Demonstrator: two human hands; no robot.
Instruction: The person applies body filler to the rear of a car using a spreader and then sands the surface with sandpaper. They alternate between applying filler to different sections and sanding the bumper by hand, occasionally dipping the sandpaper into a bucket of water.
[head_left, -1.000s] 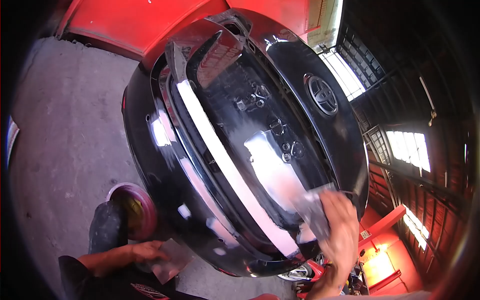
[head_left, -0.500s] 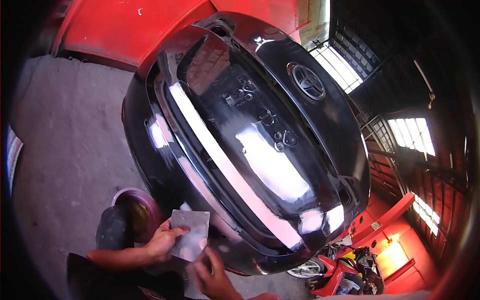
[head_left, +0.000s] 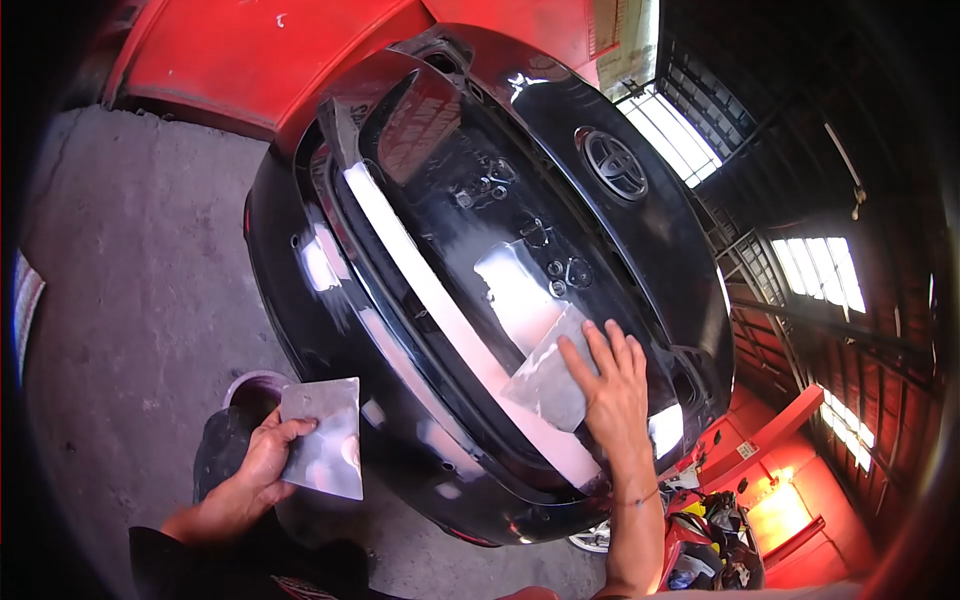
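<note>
My left hand (head_left: 267,459) holds a flat, squarish metal plate (head_left: 326,432), its thumb lying across the near edge. My right hand (head_left: 612,388) is at the rear of a black car (head_left: 390,345), fingers stretched over the upper edge of a second thin sheet, which looks like a metal spreader (head_left: 548,382). That sheet lies slanted against the recessed panel, touching or nearly touching it over the lower end of a shiny whitish patch (head_left: 520,292). The thumb of my right hand is hidden. A pale strip (head_left: 410,270) runs along the panel's lower edge.
A pinkish bucket (head_left: 262,384) stands on the concrete floor (head_left: 150,250) by my knee. Red panels (head_left: 260,60) rise behind the car. A red motorcycle (head_left: 700,555) is parked at the lower right. The trunk bears a round emblem (head_left: 612,163).
My right hand has moved from beside the plate up and right to the car panel, with the spreader against it. My left hand and its plate have shifted left and slightly down.
</note>
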